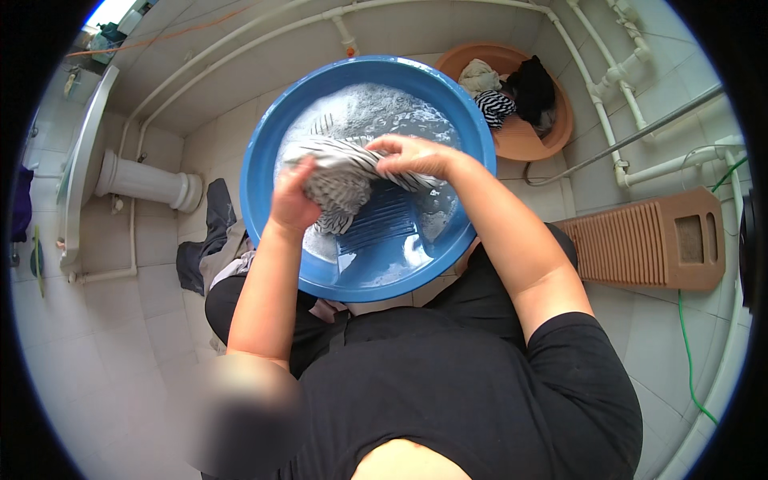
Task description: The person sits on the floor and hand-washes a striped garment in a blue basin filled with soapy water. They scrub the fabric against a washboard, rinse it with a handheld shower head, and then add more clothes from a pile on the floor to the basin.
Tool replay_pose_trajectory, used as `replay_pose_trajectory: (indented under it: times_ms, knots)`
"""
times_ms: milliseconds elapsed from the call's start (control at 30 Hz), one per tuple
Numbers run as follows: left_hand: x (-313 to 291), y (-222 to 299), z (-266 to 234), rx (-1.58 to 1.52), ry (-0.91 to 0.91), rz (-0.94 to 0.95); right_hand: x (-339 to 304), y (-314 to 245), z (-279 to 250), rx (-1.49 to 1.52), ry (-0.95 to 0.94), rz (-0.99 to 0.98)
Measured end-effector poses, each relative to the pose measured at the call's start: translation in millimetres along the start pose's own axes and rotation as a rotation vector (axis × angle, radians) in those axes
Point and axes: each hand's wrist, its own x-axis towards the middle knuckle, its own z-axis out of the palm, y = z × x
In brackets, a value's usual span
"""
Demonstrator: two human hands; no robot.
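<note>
A wet garment with black and white stripes [336,178] is bunched up over the blue washtub [254,152], which holds sudsy water. My left hand [296,196] grips the left side of the bundle, its fingers partly hidden by the cloth. From the right, my right hand [410,156] curls its fingers onto the upper part of the same garment. Below the cloth, a ridged washboard surface [382,220] shows inside the tub. White foam [360,104] floats along the far side of the water.
At the far right stands an orange-brown basin [552,148] with black, white and striped clothes. A brown washboard [640,240] leans at the right. Dark and pale clothes [210,240] lie on the tiles left of the tub. Further left is a pedestal sink [148,180]; pipes [560,40] line the walls.
</note>
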Motion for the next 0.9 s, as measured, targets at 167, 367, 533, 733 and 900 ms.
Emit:
replay_pose_trajectory:
  times_ms: [167, 367, 533, 733, 900]
  knots:
    - [-7, 17, -30, -0.510, -0.118, 0.070, 16, 42, -6, -0.472, 0.104, 0.130]
    - [-13, -26, -65, -0.538, 0.260, -0.244, 27, 58, -25, 0.274, 0.577, 0.257]
    - [0, -35, -59, -0.459, 0.261, -0.287, 37, 96, -4, -0.812, 0.481, 0.540]
    - [7, -42, -66, -0.470, 0.211, -0.182, 44, 66, 9, -0.949, 0.665, 0.211]
    - [12, -40, -56, -0.524, 0.080, -0.140, 50, 11, 101, -0.549, 0.360, -0.468]
